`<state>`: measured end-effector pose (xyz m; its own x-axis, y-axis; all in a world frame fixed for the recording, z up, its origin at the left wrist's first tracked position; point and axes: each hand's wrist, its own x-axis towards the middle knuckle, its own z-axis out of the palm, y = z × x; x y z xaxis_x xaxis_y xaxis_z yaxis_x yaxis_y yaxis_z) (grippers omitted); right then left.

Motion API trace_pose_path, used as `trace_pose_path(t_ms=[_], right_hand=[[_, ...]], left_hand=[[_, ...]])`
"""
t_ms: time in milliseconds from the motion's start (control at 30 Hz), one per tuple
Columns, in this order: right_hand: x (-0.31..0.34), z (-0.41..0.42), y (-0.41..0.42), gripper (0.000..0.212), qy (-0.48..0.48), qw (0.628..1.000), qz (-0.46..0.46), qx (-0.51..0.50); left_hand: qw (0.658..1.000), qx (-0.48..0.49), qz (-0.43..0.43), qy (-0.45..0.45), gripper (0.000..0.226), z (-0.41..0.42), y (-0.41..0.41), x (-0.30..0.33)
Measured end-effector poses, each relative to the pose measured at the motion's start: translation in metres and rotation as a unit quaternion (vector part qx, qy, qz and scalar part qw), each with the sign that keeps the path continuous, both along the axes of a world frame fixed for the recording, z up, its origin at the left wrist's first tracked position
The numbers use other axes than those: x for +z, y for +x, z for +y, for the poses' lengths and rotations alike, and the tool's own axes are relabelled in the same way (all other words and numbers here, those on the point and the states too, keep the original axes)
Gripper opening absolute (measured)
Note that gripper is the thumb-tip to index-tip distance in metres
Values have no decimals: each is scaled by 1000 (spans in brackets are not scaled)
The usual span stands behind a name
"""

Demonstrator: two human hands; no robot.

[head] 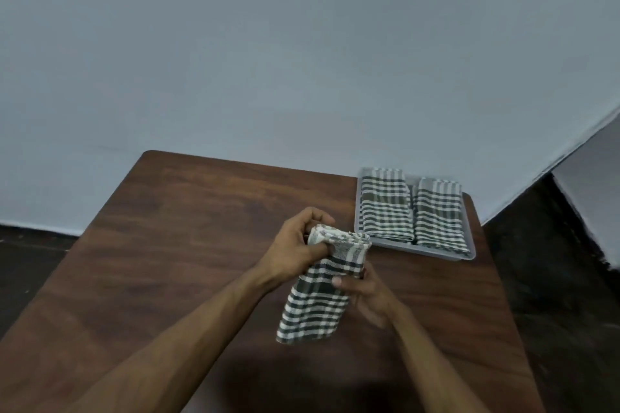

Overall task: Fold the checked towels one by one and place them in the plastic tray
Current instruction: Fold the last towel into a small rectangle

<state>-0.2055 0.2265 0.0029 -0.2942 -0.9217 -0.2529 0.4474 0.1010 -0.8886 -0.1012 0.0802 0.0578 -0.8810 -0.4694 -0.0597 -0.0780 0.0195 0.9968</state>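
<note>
The table is dark wood and fills the lower view, its far edge against a pale wall. At its far right corner sits the grey tray, and 2 folded towels lie in it side by side, touching: the left one and the right one.

A 3rd towel is held above the table, just in front of the tray, folded to a long narrow band that hangs down toward the person. The left hand grips its bunched upper end, fingers curled round the layers. The right hand holds the band partway down its right edge, thumb on the front face and fingers behind, mostly hidden.

The cloth looks light, soft and limp; it sags under its own weight and will not keep a crease unless pressed. The woven surface likely gives good grip, so slipping is a small worry; layers sliding apart is the greater one. The best hold seems to be at the stacked edges or corners, pinching all layers together, with the other hand under the middle. Room for it in the tray appears tight; it may have to go on top.
</note>
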Motion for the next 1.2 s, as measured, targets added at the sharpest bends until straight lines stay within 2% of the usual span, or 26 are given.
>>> trace_pose_path(t_ms=[133, 233, 300, 400, 467, 567, 700, 800, 867, 933, 1000, 1033, 1100, 1133, 1200], right_hand=[[-4, 10, -14, 49, 18, 992, -72, -107], [5, 21, -46, 50, 56, 978, -85, -183], [15, 29, -79, 43, 92, 965, -64, -239], [31, 38, -142, 31, 140, 940, -9, -310], [38, 40, -185, 30, 162, 927, 35, -337], [37, 35, -234, 29, 198, 912, 72, -351], [20, 27, -269, 32, 242, 916, 85, -308], [4, 23, -280, 40, 306, 898, 142, -282], [-1, 24, -276, 48, 360, 851, 270, -270], [-1, 28, -264, 58, 400, 744, 438, -308], [-3, 33, -248, 57, 354, 631, 615, -314], [-6, 35, -240, 56, 318, 600, 681, -273], [-18, 34, -228, 56, 292, 593, 739, -128], [-26, 33, -224, 58, 305, 598, 739, -63], [-45, 32, -221, 61, 352, 623, 698, 6]], left_hand=[[995, 52, -3, 85, 39, -2, -45, -5], [990, 81, -59, 97, 39, -5, -80, -18], [988, 94, -109, 64, 33, -7, -103, -35], [980, 78, -180, -45, 23, -8, -132, -60], [967, 55, -222, -109, 32, -6, -147, -69], [954, 40, -248, -163, 43, -3, -161, -77], [952, 42, -245, -176, 43, -5, -166, -90], [957, 53, -235, -162, 42, -9, -165, -97], [958, 55, -231, -159, 42, -11, -163, -100], [961, 58, -223, -152, 44, -13, -163, -102], [964, 68, -215, -144, 44, -12, -163, -105], [964, 70, -215, -140, 44, -12, -162, -105], [966, 71, -211, -134, 43, -11, -162, -104], [966, 69, -209, -134, 43, -11, -162, -104], [967, 63, -205, -135, 42, -10, -161, -102]])
